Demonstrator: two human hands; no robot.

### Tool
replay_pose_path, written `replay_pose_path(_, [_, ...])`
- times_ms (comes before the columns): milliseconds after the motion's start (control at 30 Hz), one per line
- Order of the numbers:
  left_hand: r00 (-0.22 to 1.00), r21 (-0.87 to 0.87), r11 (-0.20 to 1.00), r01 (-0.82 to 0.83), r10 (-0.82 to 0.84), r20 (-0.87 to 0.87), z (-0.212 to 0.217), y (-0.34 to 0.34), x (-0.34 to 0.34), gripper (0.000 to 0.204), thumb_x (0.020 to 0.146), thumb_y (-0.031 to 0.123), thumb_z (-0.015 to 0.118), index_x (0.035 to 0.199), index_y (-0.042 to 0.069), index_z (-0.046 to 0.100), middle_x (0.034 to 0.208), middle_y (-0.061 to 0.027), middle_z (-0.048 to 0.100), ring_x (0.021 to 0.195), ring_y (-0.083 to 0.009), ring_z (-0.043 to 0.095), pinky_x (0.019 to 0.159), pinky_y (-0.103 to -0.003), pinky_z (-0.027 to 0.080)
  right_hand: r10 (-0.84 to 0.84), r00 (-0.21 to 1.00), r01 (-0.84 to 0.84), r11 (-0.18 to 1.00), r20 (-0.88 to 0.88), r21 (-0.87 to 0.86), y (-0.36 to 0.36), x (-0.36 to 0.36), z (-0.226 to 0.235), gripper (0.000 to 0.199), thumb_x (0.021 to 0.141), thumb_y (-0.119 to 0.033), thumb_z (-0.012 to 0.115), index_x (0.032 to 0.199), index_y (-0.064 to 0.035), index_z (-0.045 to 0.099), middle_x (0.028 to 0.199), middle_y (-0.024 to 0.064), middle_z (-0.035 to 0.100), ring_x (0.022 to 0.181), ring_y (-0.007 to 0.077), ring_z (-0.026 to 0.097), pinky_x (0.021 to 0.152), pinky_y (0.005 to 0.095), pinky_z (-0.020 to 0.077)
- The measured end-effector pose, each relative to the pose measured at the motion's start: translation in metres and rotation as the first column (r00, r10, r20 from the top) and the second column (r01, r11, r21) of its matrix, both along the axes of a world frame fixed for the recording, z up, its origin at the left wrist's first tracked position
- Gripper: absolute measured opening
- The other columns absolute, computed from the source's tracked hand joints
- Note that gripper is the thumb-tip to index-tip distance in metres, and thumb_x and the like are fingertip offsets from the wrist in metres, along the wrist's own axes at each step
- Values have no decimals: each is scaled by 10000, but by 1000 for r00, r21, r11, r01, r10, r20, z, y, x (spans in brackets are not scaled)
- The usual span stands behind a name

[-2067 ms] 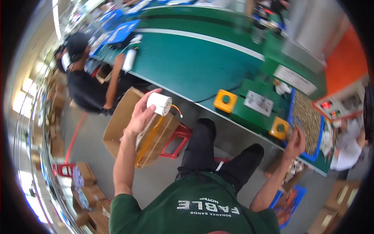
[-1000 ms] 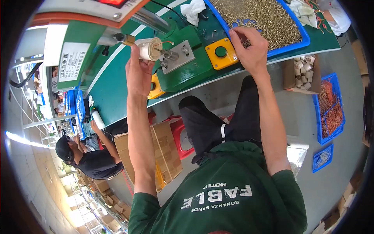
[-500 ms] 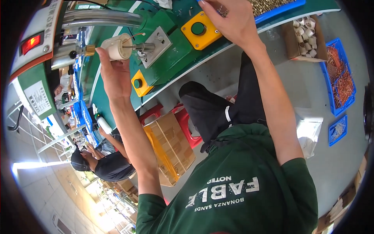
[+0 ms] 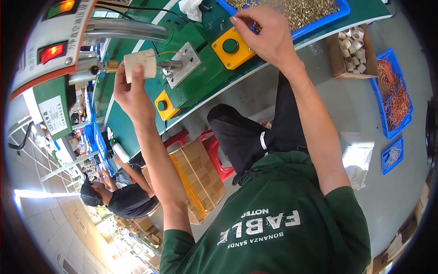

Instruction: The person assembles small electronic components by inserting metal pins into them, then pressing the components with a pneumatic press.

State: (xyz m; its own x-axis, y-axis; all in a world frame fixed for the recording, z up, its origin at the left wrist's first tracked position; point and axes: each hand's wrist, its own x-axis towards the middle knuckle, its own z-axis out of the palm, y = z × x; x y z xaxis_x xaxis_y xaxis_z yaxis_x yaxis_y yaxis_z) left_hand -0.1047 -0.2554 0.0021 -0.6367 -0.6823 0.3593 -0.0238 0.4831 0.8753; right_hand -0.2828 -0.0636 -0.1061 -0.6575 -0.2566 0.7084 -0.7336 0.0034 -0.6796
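Observation:
My left hand point(image 4: 133, 93) grips a white cylindrical plastic part point(image 4: 140, 64), thumb across its side. A thin reddish wire point(image 4: 166, 52) runs from it toward the press fixture point(image 4: 184, 64), a metal plate and post on a green base. The part is beside the post, under the brass-coloured tip point(image 4: 111, 66) of the machine. My right hand point(image 4: 267, 36) is above the yellow box with a green button point(image 4: 232, 47), near a blue tray point(image 4: 319, 26) of small brass pieces. Its thumb and forefinger are pinched together; anything between them is too small to make out.
A second yellow button box point(image 4: 166, 105) sits at the bench edge. The machine housing point(image 4: 54, 55) with a lit red switch stands at left. On the floor at right are a carton of white parts point(image 4: 351, 52) and blue baskets point(image 4: 394, 93). Another person point(image 4: 123, 196) works at far left.
My left hand has turned the white part, so its side now faces me instead of its open end. My right hand has shifted slightly left and nearer, its fingers drawn together.

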Motion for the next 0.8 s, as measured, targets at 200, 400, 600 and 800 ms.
replay_pose_path(200, [998,-228,973,30,-42,-45,-3,8,-7,426,714,34,785,1071,-48,566,959,-67,606,923,-150,589,831,-286,489,21,997,-22,1000,79,12,-2,-1,6,117,779,-143,676,783,-27,663,733,109,637,698,279,607,640,363,482])
replay_pose_path(400, [977,-360,932,43,37,212,-20,-1,1,416,655,226,838,950,23,625,852,-43,542,762,-131,500,664,-264,407,38,999,-39,998,26,41,-5,0,4,121,795,-86,685,886,-10,661,798,113,636,667,211,609,607,297,480])
replay_pose_path(600, [889,-730,640,-240,446,99,-59,19,71,437,716,168,780,1105,55,615,1075,-107,538,1033,-288,503,921,-418,350,295,941,-276,952,-166,130,7,9,14,158,699,-46,715,841,-11,655,901,110,610,853,283,584,728,361,477])
replay_pose_path(800, [931,-650,725,-227,358,75,-107,22,106,402,756,55,725,1138,48,601,1183,-134,528,1076,-318,525,905,-407,443,320,899,-263,940,-300,216,12,8,11,203,641,-51,749,827,-27,669,895,93,623,889,284,580,781,376,495])
